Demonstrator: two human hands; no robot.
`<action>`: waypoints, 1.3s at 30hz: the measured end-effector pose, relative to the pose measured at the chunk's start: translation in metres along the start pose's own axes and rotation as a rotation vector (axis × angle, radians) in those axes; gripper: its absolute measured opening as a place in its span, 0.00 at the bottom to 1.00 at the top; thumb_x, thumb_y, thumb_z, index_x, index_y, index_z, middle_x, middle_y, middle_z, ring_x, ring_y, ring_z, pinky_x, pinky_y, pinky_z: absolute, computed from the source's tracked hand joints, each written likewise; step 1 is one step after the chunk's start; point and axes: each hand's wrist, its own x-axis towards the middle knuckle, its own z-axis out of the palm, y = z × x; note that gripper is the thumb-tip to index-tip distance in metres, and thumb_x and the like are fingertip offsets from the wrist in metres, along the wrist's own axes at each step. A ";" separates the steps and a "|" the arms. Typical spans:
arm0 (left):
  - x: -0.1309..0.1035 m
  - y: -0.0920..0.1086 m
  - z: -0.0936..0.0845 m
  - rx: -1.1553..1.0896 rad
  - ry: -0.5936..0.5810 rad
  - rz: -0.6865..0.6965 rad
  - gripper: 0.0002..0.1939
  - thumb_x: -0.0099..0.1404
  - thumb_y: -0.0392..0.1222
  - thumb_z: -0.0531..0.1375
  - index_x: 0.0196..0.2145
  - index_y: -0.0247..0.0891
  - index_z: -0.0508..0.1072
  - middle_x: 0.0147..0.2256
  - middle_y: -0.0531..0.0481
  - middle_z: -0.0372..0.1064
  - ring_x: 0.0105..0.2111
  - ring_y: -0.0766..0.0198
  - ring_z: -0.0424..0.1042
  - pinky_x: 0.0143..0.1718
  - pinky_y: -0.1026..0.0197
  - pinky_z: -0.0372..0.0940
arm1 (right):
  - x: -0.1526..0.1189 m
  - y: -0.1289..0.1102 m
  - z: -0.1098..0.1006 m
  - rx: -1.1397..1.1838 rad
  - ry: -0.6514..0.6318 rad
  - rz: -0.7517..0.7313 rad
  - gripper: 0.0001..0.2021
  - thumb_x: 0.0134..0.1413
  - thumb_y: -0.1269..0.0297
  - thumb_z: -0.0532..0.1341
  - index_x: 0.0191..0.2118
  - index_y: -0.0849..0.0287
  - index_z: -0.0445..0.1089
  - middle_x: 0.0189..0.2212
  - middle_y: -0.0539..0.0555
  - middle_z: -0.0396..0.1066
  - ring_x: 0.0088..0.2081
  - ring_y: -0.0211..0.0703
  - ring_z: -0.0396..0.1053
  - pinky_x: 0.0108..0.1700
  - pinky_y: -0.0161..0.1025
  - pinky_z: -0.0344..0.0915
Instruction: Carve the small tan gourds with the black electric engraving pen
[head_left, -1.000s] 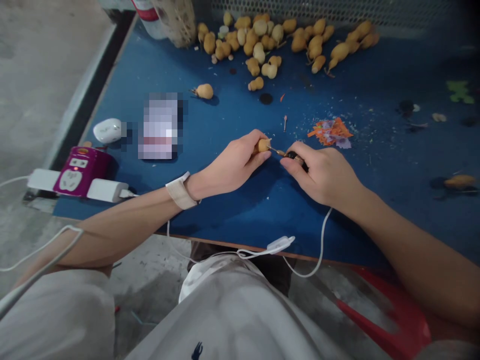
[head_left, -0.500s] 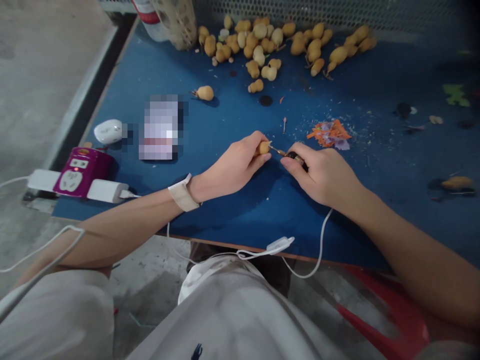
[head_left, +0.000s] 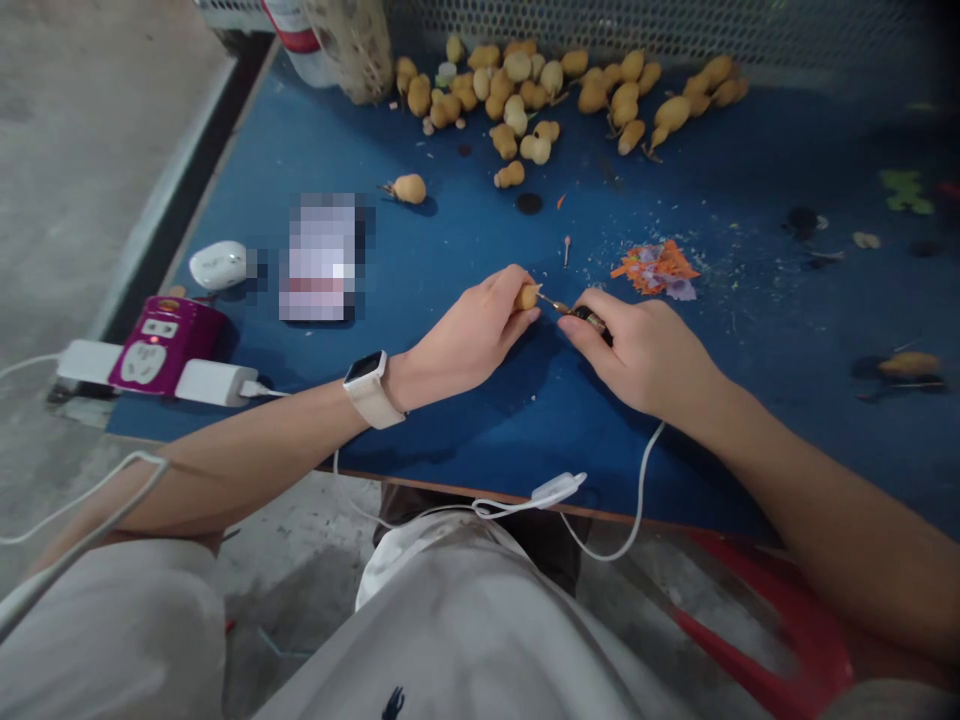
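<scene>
In the head view, my left hand [head_left: 484, 322] is closed around a small tan gourd [head_left: 527, 296], its end poking out between thumb and fingers. My right hand [head_left: 646, 352] grips a dark-bodied rotary tool [head_left: 592, 322] with a brass-coloured front. The tool's thin metal bit [head_left: 551, 302] points left and reaches the gourd's exposed end; whether it touches is too small to tell. A white cord [head_left: 643, 480] hangs below my right hand to an inline switch [head_left: 556, 489]. A loose bit with a pinkish tip [head_left: 567, 251] lies beyond my hands.
Many gourds [head_left: 504, 98] lie along the back of the blue table [head_left: 450, 430]. Orange and purple scraps [head_left: 660, 268] sit beyond my right hand. To the left are a pixelated flat object [head_left: 319, 258], a white case [head_left: 218, 264] and a purple power socket [head_left: 166, 345] with plugs.
My left wrist has turned a little, so the watch face now shows. Both hands keep their hold on the gourd and the tool, almost in place.
</scene>
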 end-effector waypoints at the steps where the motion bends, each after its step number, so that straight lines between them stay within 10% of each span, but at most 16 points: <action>1: 0.000 0.000 0.000 0.002 0.002 0.004 0.07 0.83 0.34 0.59 0.45 0.43 0.65 0.43 0.46 0.77 0.39 0.59 0.75 0.43 0.56 0.68 | 0.000 0.000 0.000 0.003 0.000 0.005 0.15 0.80 0.50 0.57 0.38 0.50 0.66 0.20 0.49 0.64 0.24 0.51 0.67 0.32 0.45 0.51; 39: -0.005 -0.008 0.000 0.029 0.049 0.057 0.07 0.87 0.38 0.53 0.57 0.39 0.68 0.55 0.37 0.79 0.53 0.55 0.80 0.57 0.52 0.75 | 0.001 -0.002 -0.005 0.041 -0.043 0.035 0.15 0.81 0.49 0.55 0.40 0.49 0.65 0.23 0.51 0.70 0.25 0.51 0.71 0.34 0.45 0.56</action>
